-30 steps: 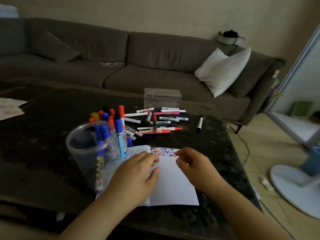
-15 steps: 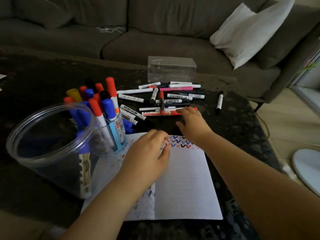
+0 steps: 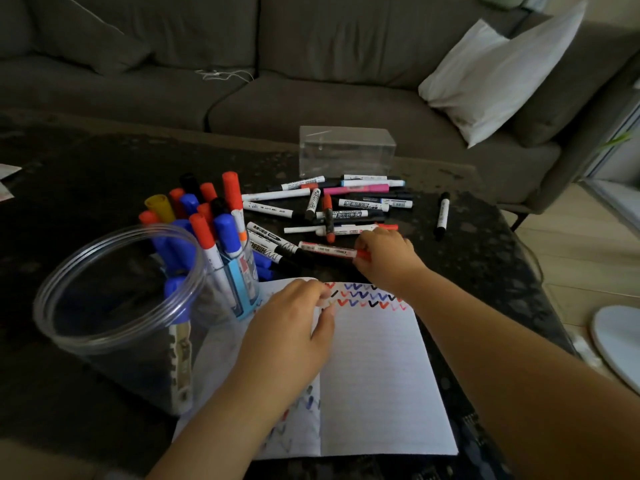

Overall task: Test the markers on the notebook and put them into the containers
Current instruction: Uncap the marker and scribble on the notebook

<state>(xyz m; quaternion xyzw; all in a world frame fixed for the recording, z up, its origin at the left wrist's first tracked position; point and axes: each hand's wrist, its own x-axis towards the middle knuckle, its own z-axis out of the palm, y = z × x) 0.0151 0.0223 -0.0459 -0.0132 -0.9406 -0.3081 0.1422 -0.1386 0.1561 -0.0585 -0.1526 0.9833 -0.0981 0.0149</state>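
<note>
Pickup step: right hand point(image 3: 384, 258) pinches red marker point(image 3: 329, 250) off the table pile; left hand point(image 3: 294, 327) rests flat on notebook point(image 3: 377, 382). Next, probably uncap and test.

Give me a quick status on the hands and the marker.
Left hand rests on notebook. Right hand pinches red marker at pile's near edge, cap on, untested. Other loose markers crowd it.
</note>
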